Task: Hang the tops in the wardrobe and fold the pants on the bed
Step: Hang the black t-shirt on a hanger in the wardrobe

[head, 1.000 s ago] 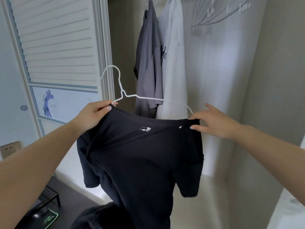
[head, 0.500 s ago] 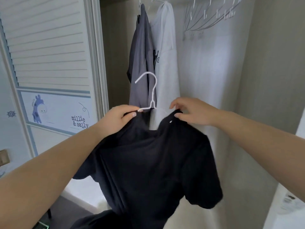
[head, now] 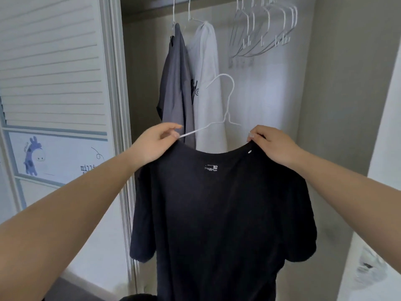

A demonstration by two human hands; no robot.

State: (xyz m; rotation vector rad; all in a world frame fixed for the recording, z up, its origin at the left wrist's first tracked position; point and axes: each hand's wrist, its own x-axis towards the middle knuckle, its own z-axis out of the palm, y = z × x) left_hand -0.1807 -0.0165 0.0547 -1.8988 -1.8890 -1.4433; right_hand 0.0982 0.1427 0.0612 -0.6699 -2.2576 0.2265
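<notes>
Both hands (head: 156,144) (head: 275,146) pinch the black T-shirt (head: 221,213) at its shoulders.

Matt black cloth top (head: 221,209), white wire hanger (head: 227,109)

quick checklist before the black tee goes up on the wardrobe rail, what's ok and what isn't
1. Grip on the black t-shirt: left hand and right hand each pinch a shoulder by the collar. Ok.
2. White hanger seated in the shirt: left arm of the wire lies bare outside the collar. Not ok.
3. Hanger's right arm inside the shoulder: hidden by the right hand. Cannot tell.
4. Hook free and upright: it stands clear above the collar. Ok.
5. Room on the rail: a gap shows between the white t-shirt and the empty hangers. Ok.
</notes>
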